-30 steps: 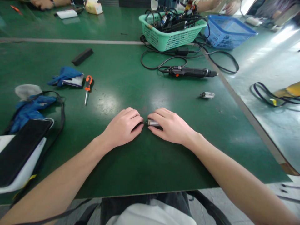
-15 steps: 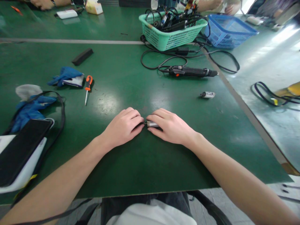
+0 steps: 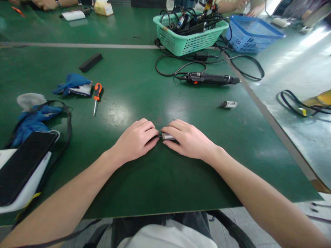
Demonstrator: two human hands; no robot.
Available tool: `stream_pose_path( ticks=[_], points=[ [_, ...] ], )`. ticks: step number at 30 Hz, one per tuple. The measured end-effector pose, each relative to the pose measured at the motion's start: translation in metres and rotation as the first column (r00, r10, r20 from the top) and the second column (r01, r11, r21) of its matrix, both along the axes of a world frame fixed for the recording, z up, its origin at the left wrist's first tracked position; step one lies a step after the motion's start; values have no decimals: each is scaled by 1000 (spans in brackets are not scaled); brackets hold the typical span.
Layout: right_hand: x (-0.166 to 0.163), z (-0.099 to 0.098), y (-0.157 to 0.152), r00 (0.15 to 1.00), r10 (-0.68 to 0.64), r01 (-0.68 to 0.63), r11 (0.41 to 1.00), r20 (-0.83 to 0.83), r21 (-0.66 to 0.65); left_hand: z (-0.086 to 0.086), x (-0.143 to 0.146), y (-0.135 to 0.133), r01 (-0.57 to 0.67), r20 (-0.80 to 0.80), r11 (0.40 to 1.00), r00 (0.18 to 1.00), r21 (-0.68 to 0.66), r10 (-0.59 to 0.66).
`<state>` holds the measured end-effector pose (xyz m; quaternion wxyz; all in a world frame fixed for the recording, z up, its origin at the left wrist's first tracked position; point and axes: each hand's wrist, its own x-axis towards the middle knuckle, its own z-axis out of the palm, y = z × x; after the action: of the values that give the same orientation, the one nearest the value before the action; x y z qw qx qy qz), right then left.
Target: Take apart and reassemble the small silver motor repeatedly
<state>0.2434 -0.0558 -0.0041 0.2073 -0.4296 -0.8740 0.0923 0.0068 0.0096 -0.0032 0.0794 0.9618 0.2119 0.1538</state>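
Note:
Between the fingers and thumb of my right hand (image 3: 184,139) lies a small silver cylinder (image 3: 168,136), which looks like a small motor. A thin shaft sticks out of its left end toward my left hand (image 3: 139,139). That hand is pinched closed around a small dark part, mostly hidden by the fingers, at the shaft's tip. Both hands rest low over the green table, fingertips almost touching. Farther right on the table lies a similar small silver cylinder (image 3: 230,104) with a dark end.
A black electric screwdriver (image 3: 212,79) with its cable lies beyond my hands. Behind it stand a green basket (image 3: 190,43) of black parts and a blue basket (image 3: 252,36). To the left are an orange-handled screwdriver (image 3: 97,94), blue gloves (image 3: 73,82) and a phone (image 3: 26,168). Other people's hands (image 3: 46,4) show at the back.

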Motion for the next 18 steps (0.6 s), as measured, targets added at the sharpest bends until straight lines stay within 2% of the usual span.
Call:
stream_pose_path(
  ticks=[18],
  points=[
    [0, 1, 0, 1000, 13, -13, 1000, 18, -2, -3, 0, 0, -8, -4, 1000, 1000, 5, 8]
  ],
)
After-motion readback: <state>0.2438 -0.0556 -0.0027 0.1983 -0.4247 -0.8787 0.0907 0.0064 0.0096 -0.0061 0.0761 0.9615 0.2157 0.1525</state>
